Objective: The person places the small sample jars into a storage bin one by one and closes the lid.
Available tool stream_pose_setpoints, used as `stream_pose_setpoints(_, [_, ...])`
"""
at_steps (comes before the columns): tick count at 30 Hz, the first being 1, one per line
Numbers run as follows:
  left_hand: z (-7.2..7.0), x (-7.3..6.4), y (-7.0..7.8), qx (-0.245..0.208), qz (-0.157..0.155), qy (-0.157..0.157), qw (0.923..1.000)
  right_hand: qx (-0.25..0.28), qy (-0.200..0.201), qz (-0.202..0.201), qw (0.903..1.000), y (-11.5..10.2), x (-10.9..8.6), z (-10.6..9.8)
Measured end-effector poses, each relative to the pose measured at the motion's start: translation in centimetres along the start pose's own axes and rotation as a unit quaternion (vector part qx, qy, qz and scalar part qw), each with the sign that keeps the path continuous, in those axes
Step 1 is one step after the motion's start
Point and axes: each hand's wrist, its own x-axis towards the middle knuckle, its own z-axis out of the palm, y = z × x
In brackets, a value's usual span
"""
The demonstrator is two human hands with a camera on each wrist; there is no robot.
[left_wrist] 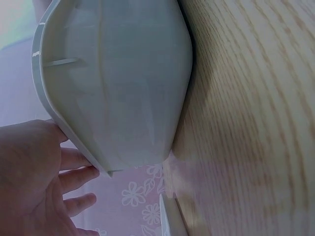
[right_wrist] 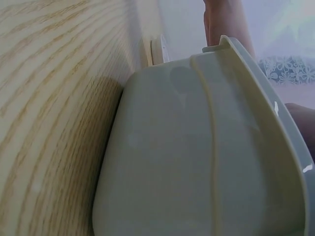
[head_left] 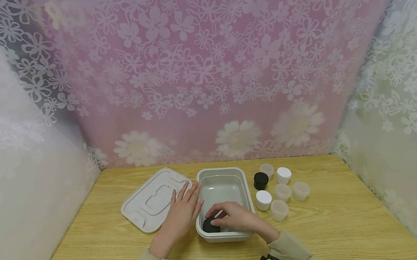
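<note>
A pale grey plastic bin (head_left: 247,184) stands on the table, its top uncovered. My right hand (head_left: 233,217) reaches over the bin's right side and pinches a round black-lidded jar (head_left: 209,226) in the near left corner, thumb and fingertips on it. My left hand (head_left: 181,213) lies at the left rim with its fingers stretched out. In the left wrist view the fingers of the left hand (left_wrist: 37,172) touch the rim of the bin (left_wrist: 133,88). The right wrist view shows the outer wall of the bin (right_wrist: 162,147); the jar is hidden there.
Left of the bin lies its flat pale lid (head_left: 151,199). To the right stand several small jars: a black one (head_left: 261,181), a white one (head_left: 283,175), another white one (head_left: 263,200), and several translucent ones (head_left: 300,191). Behind the wooden table (head_left: 333,226) hangs a flowered pink curtain (head_left: 205,85).
</note>
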Motion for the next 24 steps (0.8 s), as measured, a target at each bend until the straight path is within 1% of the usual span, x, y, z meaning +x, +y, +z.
stream_pose_setpoints(3, [0.0,0.0,0.0,0.001,0.002,0.004,1.0000,-0.002,0.006,-0.005,1.0000,0.0,0.0,0.0])
stream_pose_setpoints(6, [0.1,0.1,0.0,0.002,0.003,0.005,1.0000,0.000,0.028,-0.006,0.9996,0.0,-0.1,-0.1])
stream_pose_setpoints(9, [0.1,0.1,0.0,0.002,0.003,0.004,1.0000,0.008,0.064,-0.007,0.9979,0.2,-0.2,-0.5])
stream_pose_setpoints(12, [0.1,0.1,0.0,0.001,0.001,0.003,1.0000,0.023,0.111,-0.017,0.9934,0.3,-0.7,-1.0])
stream_pose_setpoints(15, [0.1,0.1,0.0,0.000,-0.001,0.002,1.0000,0.069,0.165,-0.036,0.9832,0.4,-1.3,-1.5])
stream_pose_setpoints(19, [0.1,0.2,0.0,-0.003,-0.001,0.003,1.0000,0.121,0.231,-0.061,0.9634,0.7,-2.2,-2.0])
stream_pose_setpoints(22, [0.1,0.1,0.0,-0.004,-0.002,0.003,1.0000,0.141,0.265,-0.067,0.9515,1.0,-2.8,-2.3])
stream_pose_setpoints(24, [0.1,0.1,0.0,-0.002,-0.003,0.001,1.0000,0.150,0.277,-0.070,0.9464,1.2,-3.2,-2.5])
